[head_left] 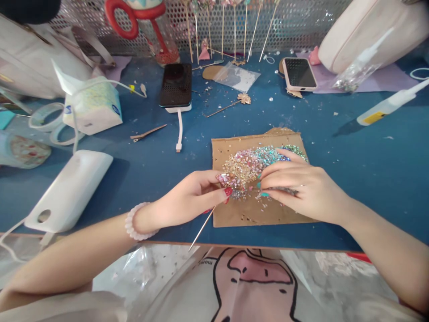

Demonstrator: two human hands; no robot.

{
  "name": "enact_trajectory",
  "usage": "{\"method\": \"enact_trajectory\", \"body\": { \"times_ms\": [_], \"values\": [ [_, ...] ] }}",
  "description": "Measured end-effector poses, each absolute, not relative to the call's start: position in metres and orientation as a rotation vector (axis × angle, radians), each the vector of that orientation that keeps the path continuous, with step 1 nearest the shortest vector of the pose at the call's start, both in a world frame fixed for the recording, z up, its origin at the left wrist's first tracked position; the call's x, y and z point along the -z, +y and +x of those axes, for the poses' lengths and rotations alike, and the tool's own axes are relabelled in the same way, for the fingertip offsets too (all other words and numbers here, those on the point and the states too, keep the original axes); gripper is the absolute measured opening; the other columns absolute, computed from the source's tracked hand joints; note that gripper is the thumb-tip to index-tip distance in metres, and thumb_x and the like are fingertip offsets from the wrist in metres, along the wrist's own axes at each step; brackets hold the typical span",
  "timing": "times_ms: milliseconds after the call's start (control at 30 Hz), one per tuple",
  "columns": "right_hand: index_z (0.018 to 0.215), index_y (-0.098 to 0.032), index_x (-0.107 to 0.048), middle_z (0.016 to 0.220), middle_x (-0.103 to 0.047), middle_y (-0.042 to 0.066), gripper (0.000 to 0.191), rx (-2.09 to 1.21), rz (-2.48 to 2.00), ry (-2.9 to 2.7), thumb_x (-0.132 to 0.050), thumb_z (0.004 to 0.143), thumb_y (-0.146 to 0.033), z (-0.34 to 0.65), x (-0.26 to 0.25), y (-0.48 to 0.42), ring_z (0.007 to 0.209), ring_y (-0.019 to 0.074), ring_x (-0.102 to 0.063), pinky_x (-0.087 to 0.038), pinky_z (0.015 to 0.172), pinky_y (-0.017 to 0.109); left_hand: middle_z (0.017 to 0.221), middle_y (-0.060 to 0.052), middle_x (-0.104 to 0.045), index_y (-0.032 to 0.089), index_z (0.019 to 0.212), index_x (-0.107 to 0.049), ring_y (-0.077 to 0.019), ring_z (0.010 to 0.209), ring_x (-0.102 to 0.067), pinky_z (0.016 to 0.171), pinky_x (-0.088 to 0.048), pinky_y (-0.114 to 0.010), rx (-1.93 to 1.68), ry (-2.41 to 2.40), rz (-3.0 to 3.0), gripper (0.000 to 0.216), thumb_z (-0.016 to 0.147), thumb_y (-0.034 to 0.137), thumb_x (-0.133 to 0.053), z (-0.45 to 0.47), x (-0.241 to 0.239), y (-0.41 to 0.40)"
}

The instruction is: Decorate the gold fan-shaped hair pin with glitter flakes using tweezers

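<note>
Pinching a thin stick (203, 228) just below its glittered head (228, 180), my left hand (187, 199) works over a sequin pile (254, 161).
My right hand (301, 188), fingertips drawn together right beside that pinch, touches the pile on the cardboard (248, 217) beneath; what it nips I cannot tell. I judge the stick light, stiff and snappable, best held near the head; the sequins look slippery.

A blue table (368, 170) backs onto a perforated metal panel (301, 22).
</note>
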State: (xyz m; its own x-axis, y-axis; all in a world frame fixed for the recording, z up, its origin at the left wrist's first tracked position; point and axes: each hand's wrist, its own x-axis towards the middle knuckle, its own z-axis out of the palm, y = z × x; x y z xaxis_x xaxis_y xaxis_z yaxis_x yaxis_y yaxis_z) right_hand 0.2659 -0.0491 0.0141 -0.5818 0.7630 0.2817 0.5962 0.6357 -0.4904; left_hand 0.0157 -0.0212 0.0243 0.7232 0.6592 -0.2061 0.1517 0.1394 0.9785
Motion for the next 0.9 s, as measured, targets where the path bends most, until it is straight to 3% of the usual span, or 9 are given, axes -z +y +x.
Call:
{"method": "enact_trajectory", "body": {
  "times_ms": [900],
  "values": [
    [0.084,-0.022,-0.065,0.083,-0.071,-0.002,0.009,-0.495,-1.082,-2.362,-0.057,0.088,-0.021,0.2649,-0.0098,-0.0452,0.079,0.0111,-0.067,-0.035,0.109,0.046,0.063,0.004,-0.045,0.012,0.079,-0.055,-0.0057,0.051,-0.035,0.044,-0.031,-0.016,-0.363,0.738,1.466,0.012,0.088,0.016,-0.050,0.0151,-0.0234,-0.0211]
  ]
}}
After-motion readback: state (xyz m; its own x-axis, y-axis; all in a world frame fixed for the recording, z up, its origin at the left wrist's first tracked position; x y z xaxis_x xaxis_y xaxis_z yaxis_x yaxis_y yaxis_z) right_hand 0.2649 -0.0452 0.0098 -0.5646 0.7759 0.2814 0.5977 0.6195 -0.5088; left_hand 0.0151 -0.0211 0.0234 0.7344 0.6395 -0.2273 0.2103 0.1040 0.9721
